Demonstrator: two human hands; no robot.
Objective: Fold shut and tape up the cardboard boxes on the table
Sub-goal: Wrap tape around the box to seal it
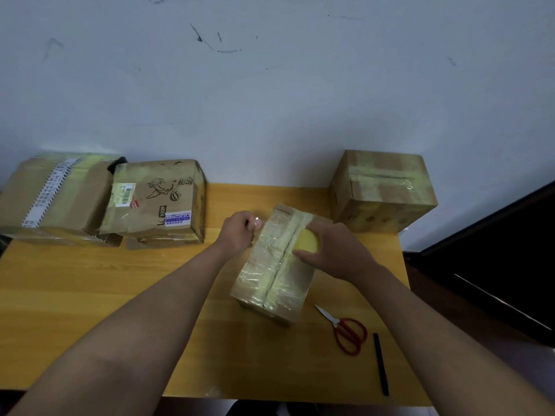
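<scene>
While both hands worked at the middle box, counts stood as below.

Boxes: 4 brown cardboard boxes on the yellow wooden table, all w/ flaps closed & tape on them.
Box 1: long taped cardboard box, centre of table, yellowish tape strips along its top seam.
Box 2: large flat cardboard box with a white printed strip, far left, against the wall.
Box 3: cardboard box with a black drawing and labels, just right of box 2, touching it, resting on flattened cardboard.
Box 4: square cardboard box with tape across its top, far right corner, apart from the rest.
Tape: 1 yellow roll of tape, on top of box 1.
Right hand: fingers curled round the roll, pressing it onto the seam.
Left hand: fingers curled, at box 1's left edge; seemed to pinch clear tape, can't tell for sure.
Scissors: 1 pair of red-handled scissors, lying right of box 1, blades closed.
Stick: 1 thin black stick, right of scissors.
</scene>
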